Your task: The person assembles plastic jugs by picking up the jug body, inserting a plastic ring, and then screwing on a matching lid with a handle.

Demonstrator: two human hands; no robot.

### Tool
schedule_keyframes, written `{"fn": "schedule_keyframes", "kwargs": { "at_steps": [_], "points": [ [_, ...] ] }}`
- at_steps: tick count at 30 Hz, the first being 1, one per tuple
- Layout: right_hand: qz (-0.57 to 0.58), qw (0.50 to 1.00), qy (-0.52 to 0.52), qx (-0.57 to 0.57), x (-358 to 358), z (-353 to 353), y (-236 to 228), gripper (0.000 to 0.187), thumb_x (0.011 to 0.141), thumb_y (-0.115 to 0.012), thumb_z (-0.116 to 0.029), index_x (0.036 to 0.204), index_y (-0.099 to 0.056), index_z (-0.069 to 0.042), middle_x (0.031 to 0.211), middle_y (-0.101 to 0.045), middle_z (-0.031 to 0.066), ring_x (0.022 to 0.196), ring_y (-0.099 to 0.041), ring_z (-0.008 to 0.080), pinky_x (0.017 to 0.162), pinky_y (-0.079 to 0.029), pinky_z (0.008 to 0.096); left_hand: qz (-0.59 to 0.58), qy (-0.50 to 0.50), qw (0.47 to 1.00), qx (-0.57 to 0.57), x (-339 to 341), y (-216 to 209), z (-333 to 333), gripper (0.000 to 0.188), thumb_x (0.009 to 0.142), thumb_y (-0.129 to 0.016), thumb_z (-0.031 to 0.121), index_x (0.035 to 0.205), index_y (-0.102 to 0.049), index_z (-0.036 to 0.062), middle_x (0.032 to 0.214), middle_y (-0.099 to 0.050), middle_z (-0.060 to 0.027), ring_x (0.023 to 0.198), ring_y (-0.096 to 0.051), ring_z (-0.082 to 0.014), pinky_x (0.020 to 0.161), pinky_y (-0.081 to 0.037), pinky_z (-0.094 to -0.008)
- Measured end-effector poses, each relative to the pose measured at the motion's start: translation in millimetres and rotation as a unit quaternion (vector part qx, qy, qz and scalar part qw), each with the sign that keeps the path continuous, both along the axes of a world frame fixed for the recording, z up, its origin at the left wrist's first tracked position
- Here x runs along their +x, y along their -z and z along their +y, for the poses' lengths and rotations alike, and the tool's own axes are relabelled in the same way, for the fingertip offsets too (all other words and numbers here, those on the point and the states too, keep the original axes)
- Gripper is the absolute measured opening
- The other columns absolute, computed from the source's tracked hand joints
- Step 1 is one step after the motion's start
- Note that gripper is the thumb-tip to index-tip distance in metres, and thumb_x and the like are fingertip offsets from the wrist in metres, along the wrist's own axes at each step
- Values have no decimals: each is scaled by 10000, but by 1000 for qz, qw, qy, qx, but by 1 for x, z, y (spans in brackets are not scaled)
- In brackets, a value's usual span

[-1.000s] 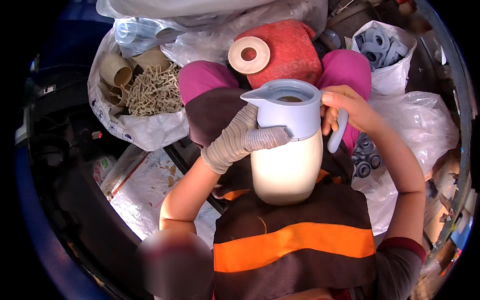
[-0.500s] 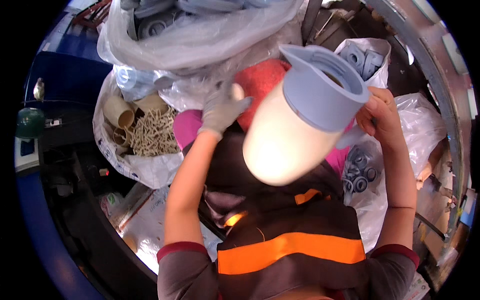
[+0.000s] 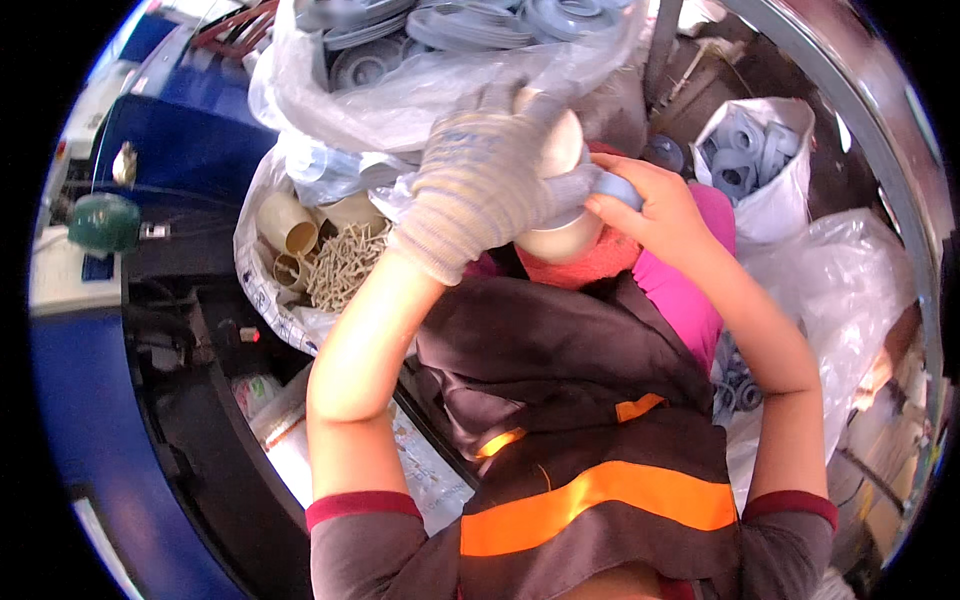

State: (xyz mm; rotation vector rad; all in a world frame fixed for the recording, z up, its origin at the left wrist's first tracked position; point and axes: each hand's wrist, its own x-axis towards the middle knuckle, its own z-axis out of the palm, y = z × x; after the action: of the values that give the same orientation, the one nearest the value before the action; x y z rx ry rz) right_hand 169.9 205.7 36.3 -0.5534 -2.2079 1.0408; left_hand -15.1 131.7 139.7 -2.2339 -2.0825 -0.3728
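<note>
A cream jug with a grey plastic collar and handle is held in front of me, over a red pad at my lap. My bare right hand is closed round the grey part from the right. My left hand, in a knitted grey glove, is bent over the jug from the left. Between its thumb and fingers shows a pale rounded piece, too covered to name. The glove hides most of the jug's top.
A large clear bag of grey plastic rings stands ahead. At the left, a white sack holds cream cups and many small beige sticks. A white bag of grey collars is at the right, above another clear plastic bag. A metal frame curves along the right.
The jug has come down and away from me, from a tilted, raised position to the red pad. My left hand has moved right onto it with the pale piece, and my right hand has swung inward.
</note>
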Motion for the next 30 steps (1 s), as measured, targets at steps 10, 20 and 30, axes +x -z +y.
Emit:
{"fn": "schedule_keyframes", "kwargs": {
  "at_steps": [10,20,30],
  "points": [
    [-212,964,79,139,15,-9,9,335,821,-605,-192,1034,-373,-80,813,-634,170,735,-634,383,594,-495,492,-40,39,994,91,5,-51,7,638,701,-728,431,1232,-548,127,1145,-579,-202,999,-582,-361,840,-475,-425],
    [-243,962,50,113,14,-13,8,345,825,-591,-159,1072,-372,-59,824,-632,189,747,-627,407,621,-496,504,36,42,996,66,7,15,-5,662,749,-691,455,1293,-509,125,941,-635,-217,878,-618,-394,801,-483,-458],
    [-25,956,111,-271,45,17,-21,162,891,-509,-147,1011,-546,-44,688,-526,6,482,-484,68,450,-378,241,-415,-44,907,64,-44,29,-23,586,766,-673,309,1243,-531,-1,1155,-586,-220,1086,-563,-332,953,-425,-391]
  ]
}}
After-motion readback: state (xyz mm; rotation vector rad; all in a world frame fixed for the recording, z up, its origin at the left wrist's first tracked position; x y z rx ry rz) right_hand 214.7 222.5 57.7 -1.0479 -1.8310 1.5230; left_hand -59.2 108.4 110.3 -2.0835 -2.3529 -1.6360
